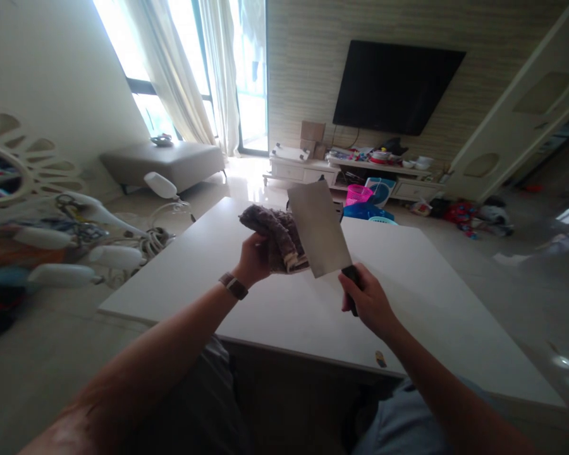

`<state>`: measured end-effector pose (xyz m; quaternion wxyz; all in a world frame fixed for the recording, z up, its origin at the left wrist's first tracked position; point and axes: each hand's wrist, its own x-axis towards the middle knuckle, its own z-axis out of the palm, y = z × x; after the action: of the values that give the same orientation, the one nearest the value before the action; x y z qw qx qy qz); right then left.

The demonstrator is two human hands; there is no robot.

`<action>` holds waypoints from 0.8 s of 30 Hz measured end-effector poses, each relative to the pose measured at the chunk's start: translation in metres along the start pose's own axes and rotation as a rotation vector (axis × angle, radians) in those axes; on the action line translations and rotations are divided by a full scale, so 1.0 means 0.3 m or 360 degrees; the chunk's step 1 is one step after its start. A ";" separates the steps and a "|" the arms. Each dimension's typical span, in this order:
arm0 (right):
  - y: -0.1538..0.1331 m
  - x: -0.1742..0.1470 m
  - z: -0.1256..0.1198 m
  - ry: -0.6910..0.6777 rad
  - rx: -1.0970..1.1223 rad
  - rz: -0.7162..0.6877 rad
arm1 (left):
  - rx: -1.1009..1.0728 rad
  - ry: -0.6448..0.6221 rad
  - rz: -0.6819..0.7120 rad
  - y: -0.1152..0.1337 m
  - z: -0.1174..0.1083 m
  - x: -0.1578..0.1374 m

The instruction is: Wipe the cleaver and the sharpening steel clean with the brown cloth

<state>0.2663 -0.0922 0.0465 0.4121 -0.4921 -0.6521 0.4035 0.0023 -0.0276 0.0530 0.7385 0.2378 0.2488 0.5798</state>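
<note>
My right hand (367, 297) is wrapped round the black handle of a cleaver (318, 230). Its broad metal blade points up and to the left. In my left hand (256, 259) is a bunched, fluffy grey-brown cloth (275, 234), gripped from below and behind. The blade overlaps the right end of the cloth in view; I cannot tell whether they touch. Both things are held above the white table (284, 309). A strap (234, 285) is around my left wrist.
A small sticker (380, 359) is at the table's near edge. White lamp-like arms (116, 256) stand left of the table. Beyond the far edge are a pink basket (358, 194), a blue tub (366, 211) and a low cabinet (308, 172). A grey bench (165, 164) stands by the window.
</note>
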 end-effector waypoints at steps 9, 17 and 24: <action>0.018 -0.006 0.052 0.0011 -0.0296 -0.0005 | 0.0052 -0.0116 -0.0120 -0.110 0.028 -0.014; -0.010 -0.009 0.052 -0.0028 -0.0350 -0.0038 | 0.0063 0.0068 0.0187 -0.100 0.028 0.023; -0.005 -0.015 0.043 -0.0038 -0.0395 -0.0099 | -0.0042 0.0131 0.0382 0.009 -0.001 0.050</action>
<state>0.2546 -0.0985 0.0431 0.3525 -0.5140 -0.7169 0.3125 0.0033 -0.0124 0.0532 0.6560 0.2320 0.2409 0.6766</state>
